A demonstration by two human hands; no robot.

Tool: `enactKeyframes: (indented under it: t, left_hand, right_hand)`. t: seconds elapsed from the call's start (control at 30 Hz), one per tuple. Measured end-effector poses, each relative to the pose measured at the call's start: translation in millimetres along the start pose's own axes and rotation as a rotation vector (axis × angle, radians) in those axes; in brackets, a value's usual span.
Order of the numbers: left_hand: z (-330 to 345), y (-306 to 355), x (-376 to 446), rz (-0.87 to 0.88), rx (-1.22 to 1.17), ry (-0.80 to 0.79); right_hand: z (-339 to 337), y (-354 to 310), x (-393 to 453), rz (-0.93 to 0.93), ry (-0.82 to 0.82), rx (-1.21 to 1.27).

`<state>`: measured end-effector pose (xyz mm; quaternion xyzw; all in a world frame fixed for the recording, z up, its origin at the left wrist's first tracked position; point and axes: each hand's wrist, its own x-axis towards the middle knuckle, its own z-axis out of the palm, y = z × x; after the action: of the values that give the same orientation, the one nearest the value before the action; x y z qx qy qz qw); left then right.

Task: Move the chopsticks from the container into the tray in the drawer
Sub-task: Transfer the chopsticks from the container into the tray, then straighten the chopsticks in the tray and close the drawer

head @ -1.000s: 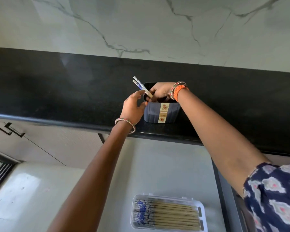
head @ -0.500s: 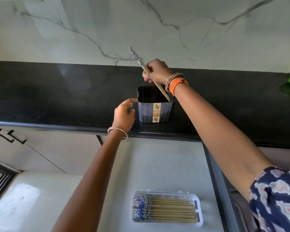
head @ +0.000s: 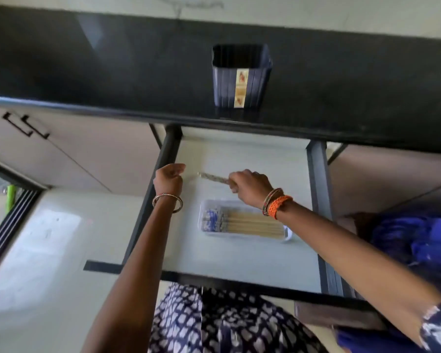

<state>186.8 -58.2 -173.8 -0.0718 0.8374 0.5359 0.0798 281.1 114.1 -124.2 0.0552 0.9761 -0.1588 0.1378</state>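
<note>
We count one dark blue ribbed plastic container (head: 241,77) standing upright on the black stone counter (head: 87,72), near its front edge. No chopsticks show above its rim. A narrow cream label strip (head: 240,89) runs down its near face with small reddish figures – we cannot read any writing on it.

Below the counter one pale drawer (head: 239,253) with dark side rails is pulled out toward us. In it lies one clear rectangular plastic tray (head: 288,234), holding a flat row of wooden chopsticks with blue-and-white patterned ends (head: 242,224); the ends point left. Blur keeps us from an exact count – several, side by side.

Two hands are in view. The right hand (head: 250,188), with an orange braided band and beaded bangles on the wrist, is over the drawer just beyond the tray's far edge, its fingers (head: 233,180) closed round patterned chopsticks (head: 213,177) that stick out to the left, roughly level. We cannot tell whether it is one stick or a pair. The left hand (head: 169,178), wearing one thin bangle, is at the drawer's left rail with its fingers curled; whether they grip the rail we cannot tell.

Two black cabinet handles (head: 26,126) sit on the pale cabinet front at far left.
</note>
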Motion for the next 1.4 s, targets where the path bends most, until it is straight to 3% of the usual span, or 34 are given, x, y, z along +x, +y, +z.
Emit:
enactKeyframes:
  t: [0.2, 0.43, 0.6, 0.83, 1.03, 1.2, 1.3, 1.37, 1.4]
  left_hand:
    - [-6.3, -51.9, -23.4, -0.136, 0.127, -0.098]
    - [9.5, -66.8, -37.1, -0.110, 0.282, -0.302]
    - [23.7, -68.1, -44.6, -0.104, 0.265, -0.407]
    - [7.6, -62.8, -71.5, 0.136, 0.423, -0.521]
    - [-31.9, -33.5, -108.7, 0.309, 0.558, -0.893]
    - [-54.7, -32.8, -121.4, 0.320, 0.728, -1.100]
    - [-61.7, -41.0, -132.3, 0.401, 0.781, -1.096]
    - [-64.2, -45.1, -138.6, 0.456, 0.792, -1.038]
    - [-64.8, -46.5, -140.7, 0.469, 0.802, -1.010]
  right_hand:
    - [87.8, 6.4, 0.7, -0.057, -0.162, -0.244]
    - [113.4, 19.3, 4.4, 0.009, -0.114, -0.350]
    - [116.2, 21.5, 5.1, -0.005, -0.081, -0.325]
    - [86.9, 18.1, -45.0, 0.023, 0.047, 0.022]
    - [63.8, 1.6, -113.3, 0.054, -0.098, 0.269]
    - [71.0, -16.4, -149.5, 0.116, -0.223, 0.259]
    - [83.1, -21.0, -152.4, 0.138, -0.206, 0.394]
    - [91.0, -13.1, -132.0, 0.178, -0.039, 0.484]
    - [95.2, -6.1, -115.8, 0.185, 0.018, 0.399]
